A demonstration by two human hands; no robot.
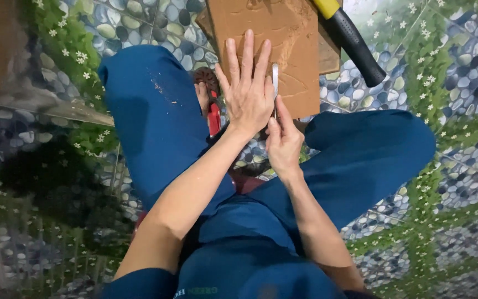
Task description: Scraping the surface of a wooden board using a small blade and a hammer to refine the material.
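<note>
Left hand (248,91), fingers spread flat, presses on the brown carved wooden board (272,39) lying on the pebble-patterned tiled floor (460,66). Right hand (283,141), fingers closed, grips a thin metal chisel (275,83) at the board's near edge. A black-and-yellow hammer handle (352,39) lies just right; blue-trousered knees (156,116) flank both hands.

One head-worn camera looks steeply down from close above the person's lap. It faces forward over the knees to the patterned floor (460,66) beyond.
</note>
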